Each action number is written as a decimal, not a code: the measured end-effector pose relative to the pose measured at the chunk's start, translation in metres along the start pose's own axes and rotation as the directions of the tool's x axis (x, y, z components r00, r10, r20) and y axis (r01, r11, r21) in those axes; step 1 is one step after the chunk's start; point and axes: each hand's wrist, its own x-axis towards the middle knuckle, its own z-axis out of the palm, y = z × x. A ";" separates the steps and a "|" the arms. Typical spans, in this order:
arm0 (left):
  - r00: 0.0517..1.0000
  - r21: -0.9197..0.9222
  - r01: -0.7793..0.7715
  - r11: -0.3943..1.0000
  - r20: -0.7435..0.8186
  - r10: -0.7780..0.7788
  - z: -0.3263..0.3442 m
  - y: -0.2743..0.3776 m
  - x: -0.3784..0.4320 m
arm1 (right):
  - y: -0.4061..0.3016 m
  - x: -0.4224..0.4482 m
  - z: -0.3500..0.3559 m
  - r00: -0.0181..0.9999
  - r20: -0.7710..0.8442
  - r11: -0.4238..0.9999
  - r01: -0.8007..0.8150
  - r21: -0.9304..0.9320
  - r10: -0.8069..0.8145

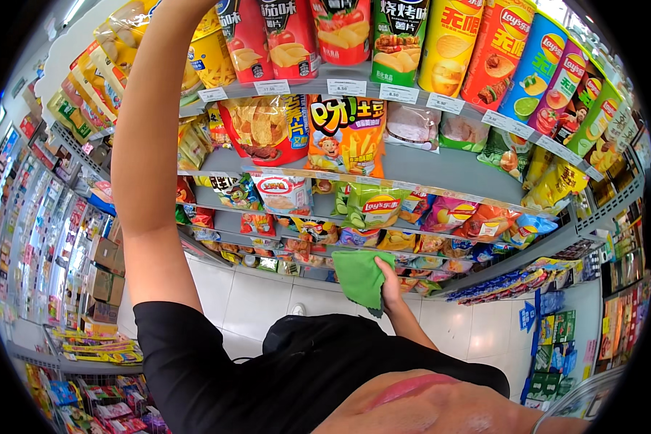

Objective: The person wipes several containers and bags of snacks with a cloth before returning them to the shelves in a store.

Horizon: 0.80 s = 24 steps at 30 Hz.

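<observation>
My right hand (391, 285) holds a green cloth (358, 275) in front of my body, at the height of the lower shelves. The cloth hangs down loosely from my fingers. My left arm (146, 163) reaches up past the top shelf, and its hand is out of view beyond the upper edge. Near that forearm stand red canisters of potato chips (290, 40) and a yellow snack tub (210, 59). A green chip canister (399, 43) and a yellow Lay's canister (449, 46) continue the row to the right.
Below the canisters, shelves hold an orange snack bag (346, 141), a green Lay's bag (374, 206) and several other bags. Price tags line the grey shelf edge (369, 91). Cardboard boxes (107, 271) are stacked at left. White tiled floor (255, 298) lies below the shelving.
</observation>
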 end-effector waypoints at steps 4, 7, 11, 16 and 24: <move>0.913 -0.429 0.159 0.889 -0.279 -0.297 -0.005 0.040 -0.022 | -0.004 0.001 -0.003 1.000 -0.021 1.000 -0.015 0.014 0.015; 0.764 -0.699 0.116 0.706 -0.391 -0.513 -0.016 0.063 -0.047 | -0.003 0.002 -0.010 0.999 -0.022 1.000 -0.029 0.004 0.029; 0.559 -0.930 -0.043 0.364 -0.324 -0.763 0.003 0.082 -0.101 | -0.007 0.002 -0.026 0.998 -0.055 0.999 -0.034 0.012 0.035; 0.490 -0.999 -0.019 0.051 -0.054 -0.870 0.049 0.160 -0.209 | -0.013 -0.009 -0.013 0.998 -0.068 1.000 -0.020 0.000 0.020; 0.253 -0.932 0.134 -0.337 0.361 -0.898 0.145 0.228 -0.321 | 0.004 -0.002 0.007 0.974 -0.227 0.999 -0.004 0.037 0.013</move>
